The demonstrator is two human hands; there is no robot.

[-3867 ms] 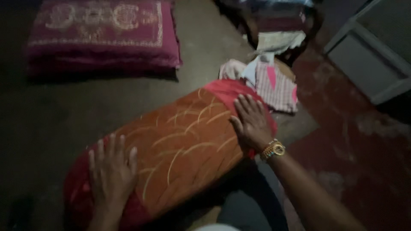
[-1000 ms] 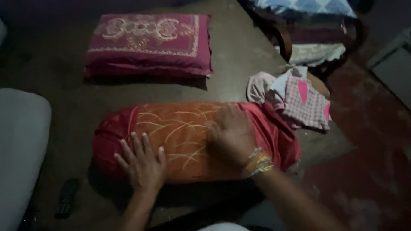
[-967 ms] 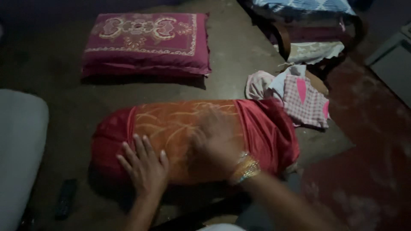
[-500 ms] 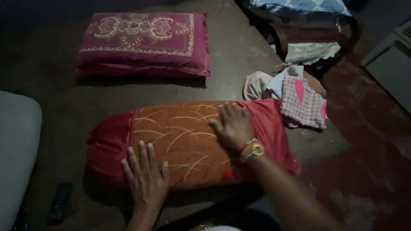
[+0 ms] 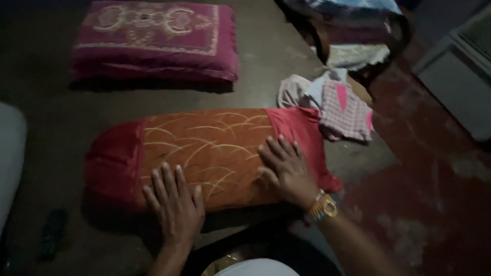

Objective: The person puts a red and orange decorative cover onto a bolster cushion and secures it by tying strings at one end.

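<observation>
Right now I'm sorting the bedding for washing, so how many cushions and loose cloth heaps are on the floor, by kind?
Bolster pillow, orange and red, under both hands: 1
Flat maroon patterned cushion: 1
Heap of loose clothes, pink and checked: 1
Total: 3

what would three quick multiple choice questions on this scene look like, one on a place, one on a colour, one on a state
1. Where does the maroon cushion lie?
A. beyond the bolster
B. on top of the bolster
C. under the right hand

2. What colour is the middle of the bolster?
A. blue
B. orange with thin gold lines
C. plain white

3. How are the hands placed?
A. both lifted clear
B. both flat on the bolster
C. one gripping the clothes

Answers: 1 A, it sits farther off on the floor. 2 B, the red shows only at the ends. 3 B, left hand and right hand press down with fingers spread; the clothes lie untouched.
</observation>
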